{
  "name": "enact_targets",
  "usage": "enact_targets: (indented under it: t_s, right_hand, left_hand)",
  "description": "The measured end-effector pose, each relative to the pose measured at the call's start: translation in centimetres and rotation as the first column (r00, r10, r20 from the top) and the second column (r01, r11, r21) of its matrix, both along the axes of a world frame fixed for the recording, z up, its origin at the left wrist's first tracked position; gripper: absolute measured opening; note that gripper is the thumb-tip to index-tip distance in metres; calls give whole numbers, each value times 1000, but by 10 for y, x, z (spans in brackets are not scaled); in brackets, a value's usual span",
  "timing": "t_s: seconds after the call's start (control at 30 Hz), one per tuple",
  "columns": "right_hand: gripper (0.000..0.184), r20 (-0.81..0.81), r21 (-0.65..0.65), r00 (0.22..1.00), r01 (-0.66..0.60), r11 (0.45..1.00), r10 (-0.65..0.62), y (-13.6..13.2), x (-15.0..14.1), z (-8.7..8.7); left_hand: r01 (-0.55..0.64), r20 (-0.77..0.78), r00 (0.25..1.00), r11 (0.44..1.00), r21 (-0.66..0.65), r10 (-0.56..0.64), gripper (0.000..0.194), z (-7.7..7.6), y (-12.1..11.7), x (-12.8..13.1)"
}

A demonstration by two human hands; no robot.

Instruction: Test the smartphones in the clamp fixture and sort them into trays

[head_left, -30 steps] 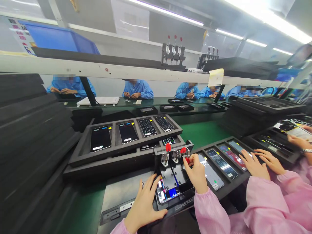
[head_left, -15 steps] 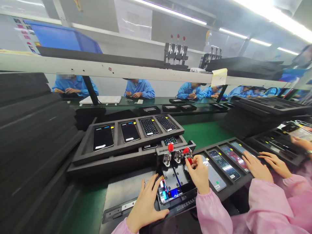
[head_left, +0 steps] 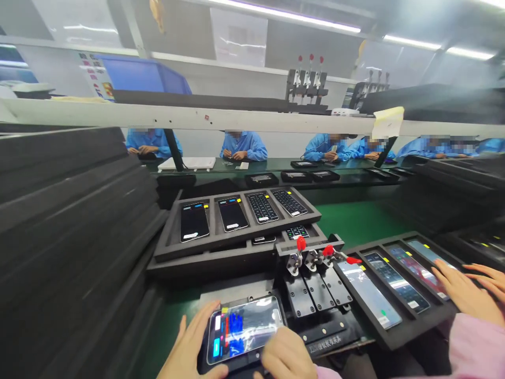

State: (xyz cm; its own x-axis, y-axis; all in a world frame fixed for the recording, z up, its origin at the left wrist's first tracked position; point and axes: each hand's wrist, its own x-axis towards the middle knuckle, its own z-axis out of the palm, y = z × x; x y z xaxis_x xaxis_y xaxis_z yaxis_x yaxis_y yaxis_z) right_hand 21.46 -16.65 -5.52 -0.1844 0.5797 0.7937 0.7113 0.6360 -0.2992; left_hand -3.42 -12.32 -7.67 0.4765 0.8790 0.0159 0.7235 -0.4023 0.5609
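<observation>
A smartphone (head_left: 252,326) with a lit screen of coloured blocks lies left of the clamp fixture (head_left: 315,295), on a black base that is partly hidden. My left hand (head_left: 189,342) is closed around the phone's left end, its fingers along the side and its thumb by the near edge. Over the phone's near right corner is my right hand (head_left: 286,352), its fingers bent and smeared by motion. Whether it touches the phone I cannot tell. The fixture carries several toggle clamps with red handles (head_left: 301,242), above dark metal plates with screws.
Phones lie in a black foam tray (head_left: 236,237) behind and in another tray (head_left: 406,316) at right, where a co-worker's hands (head_left: 469,295) reach in. Stacked foam trays (head_left: 71,237) rise at left. A white shelf beam (head_left: 252,121) crosses overhead.
The phone has moved left, out from under the clamp plates. My right hand has left the red clamp handle and come down to the phone. The camera view has turned left.
</observation>
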Motion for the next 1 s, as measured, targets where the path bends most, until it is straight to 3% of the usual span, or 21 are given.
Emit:
enact_targets:
  t_s: [0.07,0.13,0.2,0.27,0.37,0.43,0.53,0.7,0.87,1.0]
  right_hand:
    - [48,111,-183,992,-36,982,57,15,-14,-3]
    - [66,229,-412,966,-19,911,124,28,-17,-2]
    - [55,247,-546,950,-26,838,191,34,-14,0]
    - [33,172,-592,956,-92,801,237,35,-10,-2]
    - [23,-11,-625,989,-120,771,145,35,-8,-8]
    - [28,-91,-689,993,-116,715,74,40,-8,-12]
    - [47,-68,-773,990,-133,621,127,50,-9,-14]
    - [67,132,-784,971,-21,620,201,56,-13,-13]
    - [71,236,-766,944,33,642,232,54,-16,-15]
    - [68,243,-772,937,29,635,253,55,-13,-15]
  left_hand:
    - [-49,84,995,999,-3,49,82,-6,-2,-19]
    - [-117,214,970,993,-18,118,77,-9,-5,-31]
    - [-211,377,900,976,-60,218,72,-10,-7,-37]
    - [-284,526,793,951,-125,306,68,-11,-7,-40]
    - [-294,660,652,927,-233,372,63,-16,-3,-42]
    - [-277,694,607,922,-272,387,61,-20,0,-45]
    - [-275,688,617,923,-268,383,56,-25,3,-47]
    - [-274,670,643,928,-251,371,50,-23,0,-46]
    - [-342,684,595,903,-260,422,54,-20,-1,-41]
    - [-293,692,618,926,-239,374,52,-17,-2,-40]
